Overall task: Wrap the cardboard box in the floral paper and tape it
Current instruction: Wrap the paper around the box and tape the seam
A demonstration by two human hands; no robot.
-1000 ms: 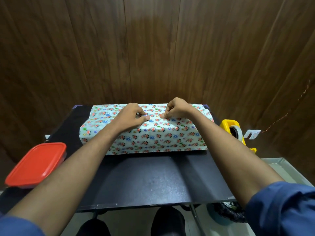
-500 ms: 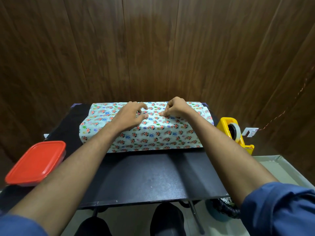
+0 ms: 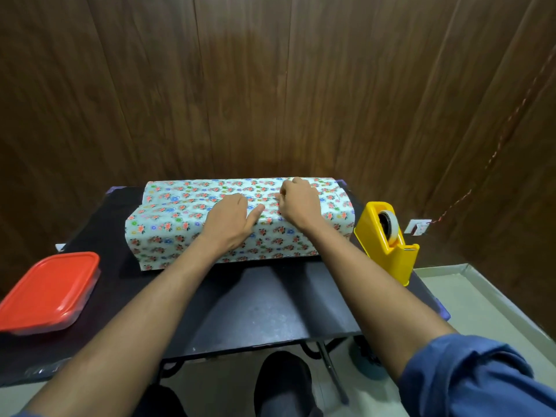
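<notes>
Floral paper (image 3: 168,233) is seen folded over the cardboard box, which is fully covered by it and set toward the far edge of the black table (image 3: 270,308). The left hand (image 3: 230,222) is laid flat on the paper's top, its fingers straight and thumb stretched toward the seam. The right hand (image 3: 299,203) is placed just beside it, its fingers curled down onto the paper; whether the paper is pinched cannot be told. A yellow tape dispenser (image 3: 388,239) is stood to the right, a red-lidded container (image 3: 48,290) to the left.
</notes>
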